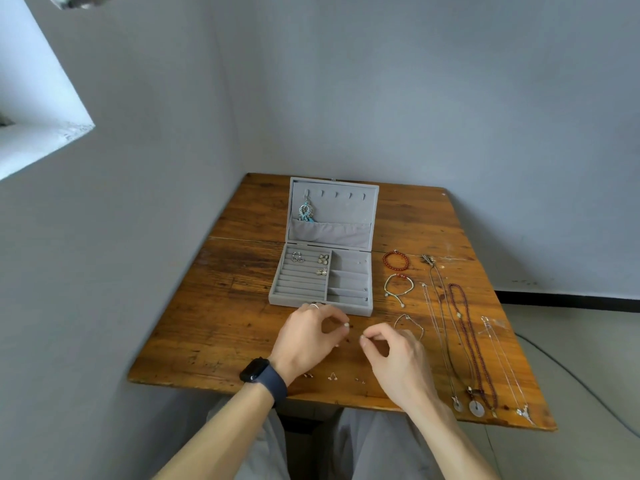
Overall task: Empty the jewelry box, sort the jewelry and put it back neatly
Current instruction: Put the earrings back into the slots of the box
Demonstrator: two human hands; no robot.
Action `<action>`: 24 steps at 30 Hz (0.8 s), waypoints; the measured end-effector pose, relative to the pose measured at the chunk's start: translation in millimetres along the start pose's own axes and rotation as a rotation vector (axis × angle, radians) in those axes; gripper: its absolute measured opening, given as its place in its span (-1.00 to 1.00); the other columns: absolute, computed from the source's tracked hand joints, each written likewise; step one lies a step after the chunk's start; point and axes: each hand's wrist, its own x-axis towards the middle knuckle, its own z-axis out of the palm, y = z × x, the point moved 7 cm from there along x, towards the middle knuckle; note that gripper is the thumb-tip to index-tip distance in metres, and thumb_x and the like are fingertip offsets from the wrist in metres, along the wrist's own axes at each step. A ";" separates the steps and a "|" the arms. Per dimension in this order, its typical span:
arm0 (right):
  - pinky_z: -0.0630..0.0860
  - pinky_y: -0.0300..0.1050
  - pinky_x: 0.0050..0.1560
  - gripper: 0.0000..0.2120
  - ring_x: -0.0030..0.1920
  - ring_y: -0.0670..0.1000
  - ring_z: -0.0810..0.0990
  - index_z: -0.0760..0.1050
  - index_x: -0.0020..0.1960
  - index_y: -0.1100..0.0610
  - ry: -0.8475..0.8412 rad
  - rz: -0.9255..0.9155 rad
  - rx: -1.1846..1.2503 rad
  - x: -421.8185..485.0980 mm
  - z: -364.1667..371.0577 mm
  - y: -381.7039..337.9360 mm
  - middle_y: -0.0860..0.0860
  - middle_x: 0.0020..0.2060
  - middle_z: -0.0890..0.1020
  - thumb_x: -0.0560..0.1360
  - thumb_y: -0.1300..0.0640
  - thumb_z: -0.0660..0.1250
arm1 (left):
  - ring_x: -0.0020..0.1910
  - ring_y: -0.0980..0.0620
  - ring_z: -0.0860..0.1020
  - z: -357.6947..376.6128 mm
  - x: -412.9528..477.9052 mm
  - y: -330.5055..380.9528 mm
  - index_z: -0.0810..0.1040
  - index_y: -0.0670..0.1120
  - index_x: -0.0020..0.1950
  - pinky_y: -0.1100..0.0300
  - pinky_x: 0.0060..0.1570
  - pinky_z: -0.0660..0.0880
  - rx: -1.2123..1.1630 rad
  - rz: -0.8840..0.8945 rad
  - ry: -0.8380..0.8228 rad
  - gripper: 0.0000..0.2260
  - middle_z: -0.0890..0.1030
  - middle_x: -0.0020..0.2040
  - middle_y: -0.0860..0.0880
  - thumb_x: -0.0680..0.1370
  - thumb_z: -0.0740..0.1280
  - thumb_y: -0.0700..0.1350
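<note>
The grey velvet jewelry box (349, 310) stands open on the wooden table (221, 306). A turquoise drop earring (306, 211) hangs in its lid, and a few earrings (322, 259) sit in the ring rolls on the left. My left hand (304, 337) and my right hand (394, 358) hover just in front of the box. Each pinches something tiny between thumb and fingertip; I cannot tell what. A red bead bracelet (395, 260), a cord bracelet (399, 285) and several long necklaces (471, 341) lie to the right of the box.
Small stud earrings (332, 376) lie near the table's front edge, between my wrists. A thin chain bracelet (410, 325) lies just beyond my right hand. Walls close in the table at the back and left. A dark watch is on my left wrist.
</note>
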 end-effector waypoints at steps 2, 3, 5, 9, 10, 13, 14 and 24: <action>0.43 -0.40 -0.12 -0.93 -0.04 -0.23 0.59 0.56 -0.02 -0.17 -0.049 0.017 0.096 4.4 1.5 -3.9 -0.31 -0.15 0.61 0.54 -0.01 0.40 | 0.07 0.27 0.55 -16.5 -1.0 -8.3 0.63 0.15 0.11 0.34 0.07 0.50 -0.113 -0.027 0.042 -0.84 0.64 0.03 0.21 0.56 0.38 0.09; 0.44 -0.43 -0.12 -0.92 -0.04 -0.27 0.60 0.55 -0.02 -0.18 -0.065 0.013 0.124 6.9 2.0 -6.8 -0.31 -0.15 0.62 0.54 -0.01 0.40 | 0.04 0.31 0.56 -25.3 -1.4 -13.0 0.63 0.14 0.08 0.42 0.03 0.48 -0.165 -0.041 0.070 -0.87 0.65 -0.01 0.23 0.55 0.39 0.07; 0.49 -0.41 -0.11 -0.91 -0.04 -0.29 0.61 0.54 -0.03 -0.18 -0.082 -0.010 0.158 13.5 2.7 -13.7 -0.31 -0.14 0.63 0.54 0.00 0.41 | 0.01 0.37 0.56 -40.9 -1.0 -24.5 0.64 0.14 0.04 0.52 -0.04 0.43 -0.249 -0.089 0.115 -0.91 0.65 -0.06 0.25 0.55 0.40 0.03; 0.47 -0.45 -0.12 -0.92 -0.02 -0.30 0.59 0.55 -0.03 -0.16 -0.104 -0.063 0.169 34.3 4.2 -28.5 -0.31 -0.14 0.63 0.54 0.02 0.41 | -0.03 0.35 0.56 -62.9 8.5 -50.9 0.63 0.11 0.03 0.50 -0.09 0.45 -0.296 -0.157 0.171 -0.92 0.65 -0.10 0.21 0.55 0.41 -0.01; 0.47 -0.46 -0.12 -0.91 -0.01 -0.32 0.58 0.55 -0.03 -0.15 -0.108 -0.082 0.167 41.6 4.8 -33.1 -0.31 -0.14 0.63 0.54 0.03 0.41 | -0.03 0.36 0.55 -67.1 12.9 -56.8 0.63 0.11 0.03 0.50 -0.10 0.46 -0.283 -0.162 0.178 -0.92 0.65 -0.10 0.21 0.55 0.41 -0.02; 0.47 -0.52 -0.14 -0.87 0.00 -0.35 0.55 0.53 -0.02 -0.19 -0.115 -0.121 0.162 66.5 7.3 -46.7 -0.31 -0.15 0.63 0.54 0.04 0.42 | -0.04 0.35 0.55 -75.8 29.5 -71.3 0.59 0.12 0.06 0.47 -0.10 0.48 -0.231 -0.173 0.178 -0.90 0.63 -0.07 0.21 0.56 0.40 -0.02; 0.46 -0.52 -0.16 -0.87 -0.01 -0.36 0.55 0.53 -0.01 -0.20 -0.113 -0.131 0.147 75.9 8.5 -51.1 -0.31 -0.15 0.62 0.54 0.03 0.41 | -0.04 0.35 0.55 -77.7 36.1 -74.9 0.58 0.13 0.07 0.46 -0.10 0.49 -0.213 -0.177 0.176 -0.89 0.63 -0.06 0.22 0.56 0.39 -0.01; 0.49 -0.26 -0.06 -0.87 0.03 -0.14 0.53 0.63 0.08 -0.10 -0.099 -0.232 -0.035 152.8 45.9 -79.1 -0.19 -0.07 0.66 0.54 0.01 0.41 | -0.06 0.20 0.50 -74.5 91.7 -79.9 0.62 0.19 0.14 0.30 -0.17 0.47 0.182 -0.109 0.175 -0.83 0.60 -0.06 0.18 0.56 0.37 0.11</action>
